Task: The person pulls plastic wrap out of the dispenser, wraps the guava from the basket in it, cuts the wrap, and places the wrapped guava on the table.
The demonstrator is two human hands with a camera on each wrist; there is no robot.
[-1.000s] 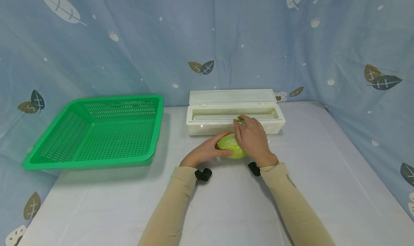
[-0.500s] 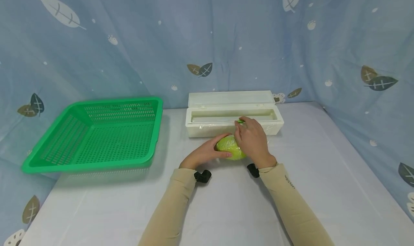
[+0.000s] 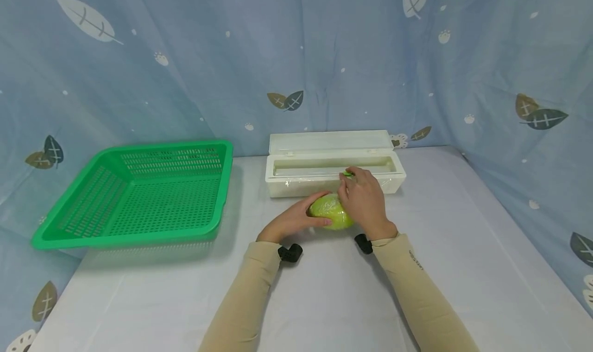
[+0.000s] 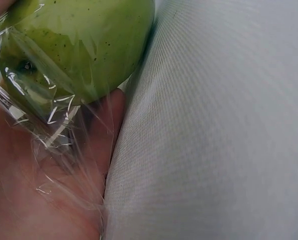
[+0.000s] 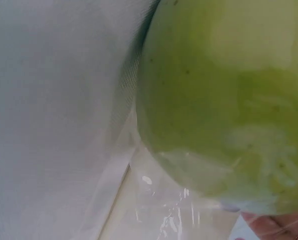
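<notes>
A speckled green fruit (image 3: pixel 331 211), smooth and rounded, sits on the white cloth in front of the long white cling film box. Clear film covers it and gathers in wrinkles at its dimpled end in the left wrist view. My left hand (image 3: pixel 296 218) grips the fruit from the left, thumb on the near side, fingers round the far side. My right hand (image 3: pixel 366 200) reaches over the fruit's right side and pinches a small bright green slider (image 3: pixel 347 174) on the box's front edge. The cling film box (image 3: pixel 296 187) has its lid raised; film hangs down its front.
A green plastic basket (image 3: pixel 224 187) stands on the left of the table. Behind everything hangs a blue curtain (image 3: pixel 185 74) with leaf prints. White cloth (image 3: pixel 333 300) covers the table.
My right hand and the green slider have shifted slightly right along the box edge. The left hand keeps its hold on the fruit. The head view has tilted up a little.
</notes>
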